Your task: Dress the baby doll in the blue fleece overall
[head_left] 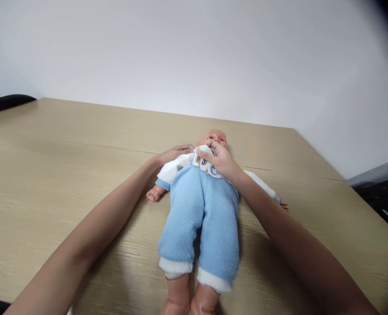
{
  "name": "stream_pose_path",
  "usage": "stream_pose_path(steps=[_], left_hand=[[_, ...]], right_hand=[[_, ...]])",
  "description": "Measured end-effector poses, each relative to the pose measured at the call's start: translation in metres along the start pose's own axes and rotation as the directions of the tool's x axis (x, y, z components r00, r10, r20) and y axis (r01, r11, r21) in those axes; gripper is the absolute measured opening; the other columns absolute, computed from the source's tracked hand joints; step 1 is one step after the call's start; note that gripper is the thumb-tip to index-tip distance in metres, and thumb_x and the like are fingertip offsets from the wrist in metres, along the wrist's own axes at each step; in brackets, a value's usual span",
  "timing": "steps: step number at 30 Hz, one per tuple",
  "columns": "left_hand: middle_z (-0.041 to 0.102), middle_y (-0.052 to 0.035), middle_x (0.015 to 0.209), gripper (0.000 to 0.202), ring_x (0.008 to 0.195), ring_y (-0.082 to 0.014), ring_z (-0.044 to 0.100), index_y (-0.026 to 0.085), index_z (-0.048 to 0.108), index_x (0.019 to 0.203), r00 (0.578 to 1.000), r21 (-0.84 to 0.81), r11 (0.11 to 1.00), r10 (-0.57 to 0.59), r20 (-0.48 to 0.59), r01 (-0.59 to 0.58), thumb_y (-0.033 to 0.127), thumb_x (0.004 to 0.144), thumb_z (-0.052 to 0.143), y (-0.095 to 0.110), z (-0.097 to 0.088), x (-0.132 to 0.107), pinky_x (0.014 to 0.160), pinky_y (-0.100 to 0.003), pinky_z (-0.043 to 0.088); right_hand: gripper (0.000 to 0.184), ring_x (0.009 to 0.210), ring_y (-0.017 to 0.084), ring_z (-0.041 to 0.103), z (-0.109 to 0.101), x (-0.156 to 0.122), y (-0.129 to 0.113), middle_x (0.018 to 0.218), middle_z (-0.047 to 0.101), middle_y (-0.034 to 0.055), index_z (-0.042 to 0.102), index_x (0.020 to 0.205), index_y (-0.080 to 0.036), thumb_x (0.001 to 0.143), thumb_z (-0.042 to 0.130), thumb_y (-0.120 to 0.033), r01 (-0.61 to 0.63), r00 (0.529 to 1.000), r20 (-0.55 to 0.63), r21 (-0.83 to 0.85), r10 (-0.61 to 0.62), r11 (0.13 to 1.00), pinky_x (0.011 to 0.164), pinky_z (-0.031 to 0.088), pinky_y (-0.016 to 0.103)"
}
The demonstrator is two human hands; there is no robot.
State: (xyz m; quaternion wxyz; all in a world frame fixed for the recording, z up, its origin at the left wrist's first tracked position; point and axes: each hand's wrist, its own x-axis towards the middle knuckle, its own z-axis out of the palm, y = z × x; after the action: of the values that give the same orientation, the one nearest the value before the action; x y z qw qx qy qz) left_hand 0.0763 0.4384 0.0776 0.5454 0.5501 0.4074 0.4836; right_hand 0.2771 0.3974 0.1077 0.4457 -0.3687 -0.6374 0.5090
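Observation:
A baby doll [212, 136] lies on its back, its head away from me and its bare feet toward me. It wears a fleece romper [187, 210] with light blue legs, white cuffs and a white bib with a printed or stitched design. At the doll's left-of-view shoulder, my left hand [177, 153] is closed on the romper's upper edge, its fingertips partly hidden. My right hand [222, 162] lies over the chest, thumb and fingers pinching the romper near the neck. It covers part of the bib and the doll's chin.
The doll rests on a light wood-grain table [65, 170] with a thin seam across it. Behind stands a plain pale wall [167, 57]. A black curved object [10, 101] is at the far left edge, and dark items [382, 199] sit beyond the right edge.

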Motion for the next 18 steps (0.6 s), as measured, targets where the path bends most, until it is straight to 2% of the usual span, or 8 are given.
stream_pose_path(steps=[2, 4, 6, 9, 11, 14, 16, 18], left_hand=[[0.076, -0.0066, 0.104, 0.021, 0.088, -0.0202, 0.072, 0.015, 0.075, 0.106, 0.985, 0.054, 0.996, -0.072, 0.154, 0.064, 0.034, 0.098, 0.079, 0.006, -0.008, 0.006, 0.082, -0.038, 0.064], [0.076, -0.0052, 0.091, 0.014, 0.080, -0.0202, 0.070, 0.016, 0.078, 0.090, 0.954, 0.102, 0.990, -0.125, 0.272, 0.101, 0.028, 0.088, 0.085, 0.011, -0.016, 0.010, 0.076, -0.034, 0.060], [0.077, -0.0054, 0.092, 0.010, 0.084, -0.0218, 0.071, 0.019, 0.080, 0.087, 0.928, 0.147, 0.986, -0.129, 0.350, 0.081, 0.027, 0.083, 0.085, 0.016, -0.021, 0.012, 0.076, -0.031, 0.058], [0.078, -0.0057, 0.096, 0.013, 0.090, -0.0235, 0.072, 0.022, 0.082, 0.091, 0.910, 0.248, 0.969, -0.107, 0.401, 0.004, 0.029, 0.080, 0.084, 0.022, -0.024, 0.014, 0.078, -0.030, 0.058], [0.079, -0.0055, 0.093, 0.014, 0.085, -0.0244, 0.071, 0.022, 0.080, 0.089, 0.915, 0.364, 0.930, -0.110, 0.388, -0.043, 0.026, 0.076, 0.085, 0.025, -0.025, 0.017, 0.076, -0.032, 0.058], [0.077, -0.0055, 0.089, 0.012, 0.081, -0.0259, 0.069, 0.022, 0.078, 0.085, 0.948, 0.494, 0.865, -0.078, 0.307, -0.089, 0.021, 0.074, 0.084, 0.028, -0.023, 0.018, 0.077, -0.035, 0.056], [0.074, -0.0062, 0.092, 0.009, 0.086, -0.0261, 0.065, 0.022, 0.075, 0.087, 0.977, 0.540, 0.828, 0.044, 0.208, -0.152, 0.022, 0.080, 0.080, 0.030, -0.019, 0.011, 0.083, -0.037, 0.053], [0.072, -0.0070, 0.099, 0.005, 0.091, -0.0256, 0.062, 0.022, 0.070, 0.095, 0.956, 0.604, 0.743, 0.254, 0.144, -0.288, 0.024, 0.091, 0.072, 0.033, -0.013, -0.006, 0.088, -0.038, 0.050]], right_hand=[[0.050, 0.082, 0.021, 0.065, -0.004, -0.002, -0.009, 0.085, 0.067, -0.0007, 0.051, 0.093, -0.027, 0.081, 0.084, -0.063, -0.023, 1.000, -0.024, -0.141, 0.020, 0.990, 0.074, 0.050, 0.034], [0.043, 0.085, 0.022, 0.065, -0.012, -0.005, -0.021, 0.087, 0.068, 0.0006, 0.055, 0.092, -0.025, 0.086, 0.080, -0.059, -0.052, 0.998, -0.056, -0.341, 0.035, 0.939, 0.074, 0.048, 0.035], [0.037, 0.091, 0.025, 0.067, -0.025, -0.008, -0.034, 0.095, 0.073, 0.0040, 0.062, 0.093, -0.023, 0.093, 0.074, -0.059, -0.091, 0.995, -0.021, -0.536, 0.094, 0.839, 0.077, 0.048, 0.037], [0.044, 0.094, 0.030, 0.070, -0.052, -0.012, -0.047, 0.099, 0.079, 0.0082, 0.071, 0.089, -0.022, 0.098, 0.066, -0.065, -0.105, 0.965, 0.092, -0.719, 0.244, 0.687, 0.079, 0.049, 0.040], [0.044, 0.093, 0.030, 0.071, -0.068, -0.015, -0.049, 0.098, 0.079, 0.0081, 0.073, 0.088, -0.022, 0.099, 0.066, -0.065, -0.120, 0.955, 0.089, -0.755, 0.282, 0.645, 0.079, 0.049, 0.040], [0.041, 0.092, 0.029, 0.070, -0.082, -0.024, -0.041, 0.099, 0.079, 0.0062, 0.073, 0.093, -0.024, 0.097, 0.067, -0.064, -0.141, 0.968, 0.030, -0.757, 0.250, 0.638, 0.078, 0.049, 0.039], [0.042, 0.092, 0.028, 0.069, -0.084, -0.036, -0.033, 0.099, 0.079, 0.0053, 0.073, 0.095, -0.025, 0.098, 0.065, -0.066, -0.116, 0.983, 0.008, -0.756, 0.185, 0.644, 0.079, 0.049, 0.039], [0.042, 0.095, 0.029, 0.069, -0.085, -0.051, -0.023, 0.100, 0.079, 0.0049, 0.074, 0.097, -0.026, 0.102, 0.060, -0.065, -0.069, 0.993, 0.009, -0.748, 0.114, 0.660, 0.083, 0.049, 0.041]])
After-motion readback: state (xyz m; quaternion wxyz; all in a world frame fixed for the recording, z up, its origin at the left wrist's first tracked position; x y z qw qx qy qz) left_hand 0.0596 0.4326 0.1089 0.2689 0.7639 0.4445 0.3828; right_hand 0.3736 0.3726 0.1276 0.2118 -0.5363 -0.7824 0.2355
